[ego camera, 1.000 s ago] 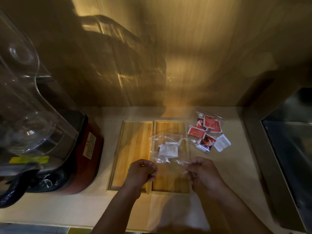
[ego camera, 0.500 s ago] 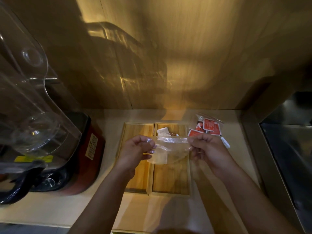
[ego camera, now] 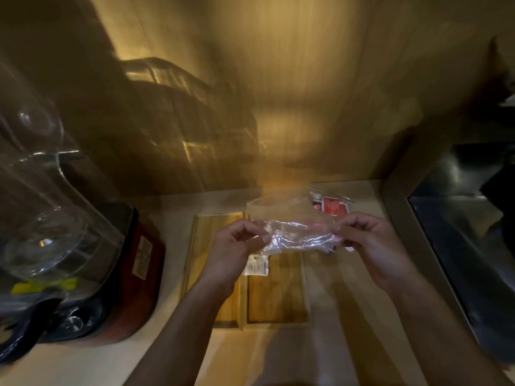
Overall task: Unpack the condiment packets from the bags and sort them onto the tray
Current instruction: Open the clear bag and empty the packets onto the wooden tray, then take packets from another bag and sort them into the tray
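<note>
A clear plastic bag (ego camera: 295,232) is stretched between my left hand (ego camera: 237,246) and my right hand (ego camera: 367,240), each pinching one end above the wooden two-compartment tray (ego camera: 276,302). White packets (ego camera: 256,264) lie in the tray's right compartment, just below my left hand. Behind my right hand, a second bag of red packets (ego camera: 333,207) rests on the counter, partly hidden. The image is blurred.
A blender with a clear jug (ego camera: 41,190) and red base (ego camera: 133,274) stands at the left. A dark metal sink (ego camera: 468,246) lies at the right. A wooden wall rises behind the counter (ego camera: 348,330).
Both hands lifted and tipped the clear bag over the tray. The white packets that were inside it now lie in the right compartment.
</note>
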